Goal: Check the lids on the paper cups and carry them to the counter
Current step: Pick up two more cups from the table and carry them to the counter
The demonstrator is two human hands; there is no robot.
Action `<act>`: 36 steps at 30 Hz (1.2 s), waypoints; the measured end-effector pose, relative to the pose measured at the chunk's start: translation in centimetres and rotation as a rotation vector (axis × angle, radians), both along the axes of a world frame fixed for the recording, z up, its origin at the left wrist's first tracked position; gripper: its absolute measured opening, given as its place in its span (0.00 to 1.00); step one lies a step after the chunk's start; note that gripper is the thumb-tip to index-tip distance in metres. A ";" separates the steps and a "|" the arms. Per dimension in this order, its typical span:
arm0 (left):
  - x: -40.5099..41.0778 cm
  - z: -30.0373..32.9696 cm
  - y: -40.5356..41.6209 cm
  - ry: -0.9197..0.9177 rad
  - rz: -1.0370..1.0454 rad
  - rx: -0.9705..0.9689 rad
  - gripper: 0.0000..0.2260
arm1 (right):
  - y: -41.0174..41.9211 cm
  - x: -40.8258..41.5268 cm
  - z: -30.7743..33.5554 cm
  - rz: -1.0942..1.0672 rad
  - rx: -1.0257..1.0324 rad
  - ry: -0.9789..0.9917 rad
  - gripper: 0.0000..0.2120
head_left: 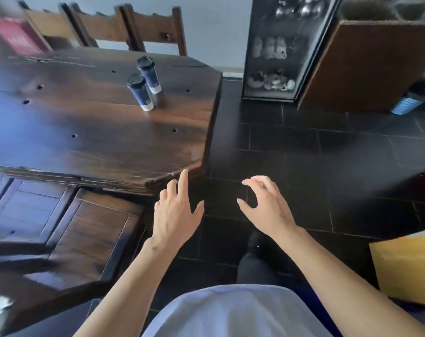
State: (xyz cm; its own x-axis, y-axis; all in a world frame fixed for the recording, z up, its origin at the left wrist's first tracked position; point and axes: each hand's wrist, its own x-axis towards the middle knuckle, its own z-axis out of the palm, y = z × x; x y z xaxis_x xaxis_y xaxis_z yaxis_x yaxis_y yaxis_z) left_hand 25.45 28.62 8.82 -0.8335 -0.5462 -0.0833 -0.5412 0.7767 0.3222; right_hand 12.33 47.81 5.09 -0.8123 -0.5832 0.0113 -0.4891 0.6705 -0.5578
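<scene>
Far left: red box [16, 36] at the back edge of the dark wood table [89, 132], chairs [143, 27] behind it, all a bit blurred. On the table, twd its right side, stand the 2 paper cups: near cup [140, 95] and far cup [149, 74], both upright, just beside each other, maybe touching, can't tell; each has a dark lid on. Both well apart from the hands. Left hand [176, 214] sits low by the table's near corner, index finger straight & up over the edge, other fingers loosely bent, holding nothing. Right hand [265, 205] is out over the dark tile floor [328, 154], thumb & fingers curved into a loose C, nothing in it either. Step in hand, I'd judge: reach for the cups, lids not yet checked. To do it well: step closer first, since cups are a stretch from here; press each lid rim down w/ flat fingers before lifting; grip the sleeve mid-body, not the lid, 1 cup per hand. Far right: glass cabinet [277, 57], brown panel [367, 66], yellow thing [408, 266] low by the edge.
</scene>
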 end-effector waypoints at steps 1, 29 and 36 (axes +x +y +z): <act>-1.0 -0.2 -0.6 -0.003 0.029 0.000 0.40 | -0.9 -1.6 0.0 0.030 -0.004 0.000 0.22; -36.5 -3.9 -12.4 -0.042 0.632 0.090 0.31 | -22.5 -45.8 -1.3 0.640 0.012 -0.057 0.20; -41.5 -5.3 -20.9 0.022 0.811 0.185 0.30 | -33.4 -52.5 -0.3 0.793 0.090 -0.043 0.21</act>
State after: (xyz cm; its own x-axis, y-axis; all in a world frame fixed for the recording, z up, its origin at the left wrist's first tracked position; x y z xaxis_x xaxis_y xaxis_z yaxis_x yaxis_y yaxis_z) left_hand -16.04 7.71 3.56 -0.1893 -0.9571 -0.2195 -0.9024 0.0814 0.4232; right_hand -40.16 14.37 4.81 -0.1541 -0.9843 -0.0856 -0.8183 0.1757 -0.5472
